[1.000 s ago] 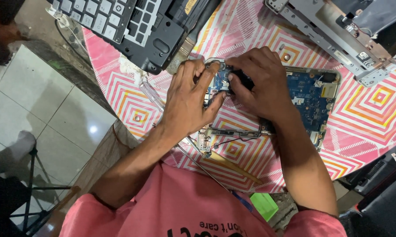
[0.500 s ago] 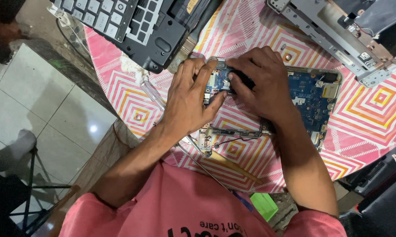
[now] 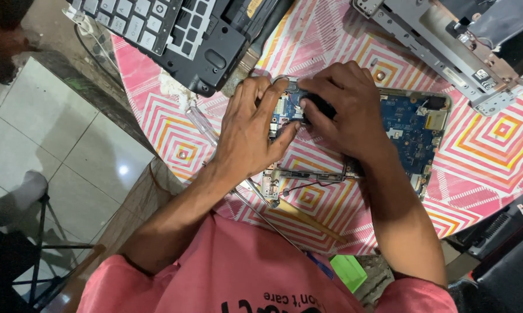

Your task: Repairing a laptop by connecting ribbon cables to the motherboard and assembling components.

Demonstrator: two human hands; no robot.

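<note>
A blue laptop circuit board (image 3: 415, 130) lies on a table covered with a pink patterned cloth (image 3: 487, 156). My left hand (image 3: 250, 130) rests flat on the board's left end, fingers pressing its edge. My right hand (image 3: 345, 107) is curled over the board beside it, fingers closed around a small dark part (image 3: 316, 107) at the board's top left. What lies under the palms is hidden.
A black laptop keyboard shell (image 3: 174, 35) lies at the top left, a grey metal laptop frame (image 3: 447, 43) at the top right. A clear-handled screwdriver (image 3: 203, 124) and a thin stick (image 3: 308, 223) lie near the table edge. Tiled floor (image 3: 70, 174) is at left.
Both hands stay on the board's left end; the fingers have shifted only slightly.
</note>
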